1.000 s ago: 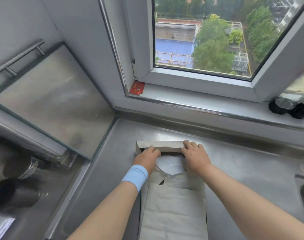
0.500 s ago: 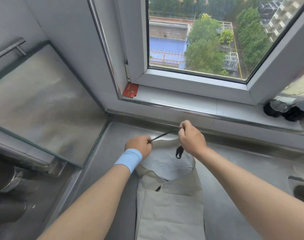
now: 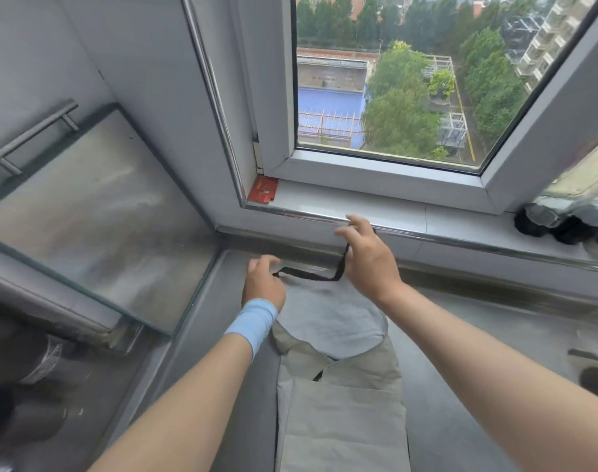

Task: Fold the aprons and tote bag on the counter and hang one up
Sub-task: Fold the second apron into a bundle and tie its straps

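Black strap point(image 3: 311, 276) runs between both hands: the left hand point(image 3: 263, 284) pinches its end, and the right hand point(image 3: 369, 257) grips it higher, near the sill point(image 3: 324, 199). The grey apron point(image 3: 338, 386) lies flat on the steel counter point(image 3: 461, 335) just below. The hands were closer before, with the strap taut.

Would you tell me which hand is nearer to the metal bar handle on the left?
Left. The left hand sits right of and below the metal bar handle; the right hand, holding the black strap, is farther right again.

Matt grey-beige cloth apron point(image 3: 341, 420) on smooth, dully gleaming steel counter point(image 3: 437, 430)
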